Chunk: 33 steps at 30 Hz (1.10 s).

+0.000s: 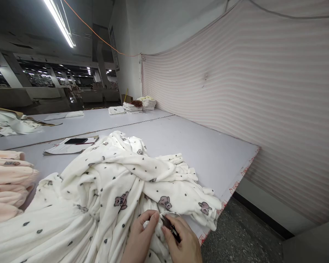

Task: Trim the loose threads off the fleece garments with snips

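A heap of white plush fabric with mauve bear figures and small dark marks [106, 182] is lying directly beneath the fingers and spreading ahead of them and to their left. The fingers of the left hand [138, 235] are pinching a bit of this fabric between thumb and forefinger; the exact point of contact is partly hidden. The fingers of the right hand [184, 241] are grasping a small, dark, narrow hand tool [172, 229], its tip pointing toward the left fingertips, just beside them. The type of tool cannot be confirmed.

The fabric is resting on a smooth, pale grey counter [208, 137], whose edge, trimmed with red-printed tape [242, 171], is running to the right of the fingers. A pile of peach plush fabric [8, 186] is lying well to their left, beside the white heap. Ahead and to the left, a flat black phone [76, 141] is resting on a stack of white papers [57, 148]. Farther ahead, stacks of flat white material [148, 104] are standing near the wall, and a reddish-brown stringy bundle [137, 103] is sitting on them. A pink-and-white striped cloth sheet [244, 73] is hanging beyond the counter, ahead and to the right. Speckled dark flooring [244, 228] is showing below, right of the fingers.
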Tool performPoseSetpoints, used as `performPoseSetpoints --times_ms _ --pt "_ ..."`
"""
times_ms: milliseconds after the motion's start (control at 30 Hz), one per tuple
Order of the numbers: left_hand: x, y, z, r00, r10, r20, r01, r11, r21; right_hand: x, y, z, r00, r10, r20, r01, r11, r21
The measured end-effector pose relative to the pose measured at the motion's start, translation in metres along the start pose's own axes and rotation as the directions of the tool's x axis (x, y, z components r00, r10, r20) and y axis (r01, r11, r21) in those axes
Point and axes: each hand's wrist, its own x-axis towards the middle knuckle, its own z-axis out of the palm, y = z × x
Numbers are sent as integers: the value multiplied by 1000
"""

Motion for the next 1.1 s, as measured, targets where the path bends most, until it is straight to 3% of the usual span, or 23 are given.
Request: performPoseSetpoints --times_ms 133,267,500,700,833,1100 --pt "0 1 2 1000 10 9 -10 1000 -8 5 -4 1 998 8 -61 -4 998 62" --pt "-3 0 1 996 70 56 -72 997 25 8 -4 5 999 -38 13 36 995 92" --pt "-2 -4 -4 972 142 188 -192 942 277 5 -2 12 997 68 24 -71 991 115" --pt "1 1 -6 987 101 123 -116 986 118 14 -8 2 989 134 69 -145 970 196" --pt "4 -3 -9 996 11 86 -8 999 -35 14 -3 -8 993 13 121 -41 971 234" --pt "2 -3 -6 985 54 167 -58 998 16 17 -2 -8 974 69 217 -137 939 316"
